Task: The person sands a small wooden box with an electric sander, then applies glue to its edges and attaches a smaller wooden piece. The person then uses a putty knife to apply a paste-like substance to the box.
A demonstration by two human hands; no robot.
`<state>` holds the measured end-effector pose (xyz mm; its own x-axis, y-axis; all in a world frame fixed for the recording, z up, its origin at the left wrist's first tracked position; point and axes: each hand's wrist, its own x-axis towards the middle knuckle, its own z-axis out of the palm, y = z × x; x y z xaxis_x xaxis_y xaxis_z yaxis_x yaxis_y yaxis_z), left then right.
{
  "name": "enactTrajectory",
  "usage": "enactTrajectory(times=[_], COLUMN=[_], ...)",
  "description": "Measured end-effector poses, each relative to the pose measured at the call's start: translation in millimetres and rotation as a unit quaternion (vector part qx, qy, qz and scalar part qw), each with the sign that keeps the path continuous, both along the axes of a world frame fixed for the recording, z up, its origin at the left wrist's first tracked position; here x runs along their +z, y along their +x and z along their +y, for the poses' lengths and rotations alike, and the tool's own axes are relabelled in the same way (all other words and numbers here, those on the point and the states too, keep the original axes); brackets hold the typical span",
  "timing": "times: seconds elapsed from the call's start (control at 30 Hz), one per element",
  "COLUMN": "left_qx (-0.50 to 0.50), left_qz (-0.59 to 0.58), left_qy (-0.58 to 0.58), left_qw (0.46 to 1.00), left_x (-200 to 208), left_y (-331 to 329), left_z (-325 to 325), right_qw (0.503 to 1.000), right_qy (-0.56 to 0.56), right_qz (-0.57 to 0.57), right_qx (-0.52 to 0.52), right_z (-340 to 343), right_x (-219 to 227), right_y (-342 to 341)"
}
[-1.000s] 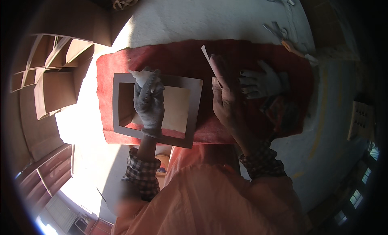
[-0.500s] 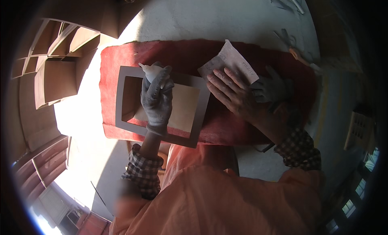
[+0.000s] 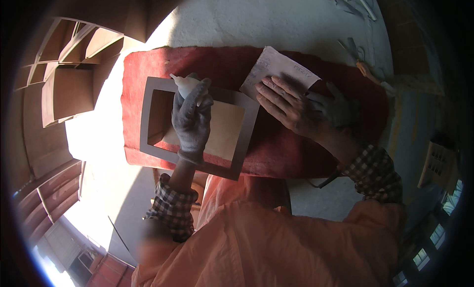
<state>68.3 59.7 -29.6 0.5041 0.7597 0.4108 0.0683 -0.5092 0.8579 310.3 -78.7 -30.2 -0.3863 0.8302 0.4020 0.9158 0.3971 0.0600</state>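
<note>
Gloved left grip (image 3: pixel 191 121) around white bottle (image 3: pixel 187 85), bare right grip (image 3: pixel 290 109) over paper (image 3: pixel 270 65) — red cloth (image 3: pixel 217 60) beneath

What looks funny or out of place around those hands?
The gloves look odd: the left hand wears a grey glove, but the right hand is bare. A loose glove lies on the red cloth, partly hidden by that bare hand. I can't see any spill.

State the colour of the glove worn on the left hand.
Grey: the glove on the left hand, clearest in the head view.
</note>
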Motion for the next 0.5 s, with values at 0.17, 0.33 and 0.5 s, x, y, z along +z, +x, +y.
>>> enactTrajectory(times=[0.17, 0.33, 0.5], left_qx=[0.030, 0.017, 0.027], left_qz=[-0.001, -0.014, -0.023], left_qy=[-0.011, -0.009, -0.035], left_qw=[0.999, 1.000, 0.999], left_x=[5.0, 1.9, -0.8], left_y=[2.8, 1.8, 2.6], left_z=[-3.5, -2.7, -3.2], right_qw=[0.999, 0.999, 1.000], right_qy=[-0.034, -0.032, -0.008], right_qz=[0.017, -0.029, 0.027], right_qx=[0.011, 0.002, -0.003], right_z=[-11.8, -0.4, -8.3], right_x=[10.5, 8.9, 8.7], right_y=[-6.1, 2.6, -3.2])
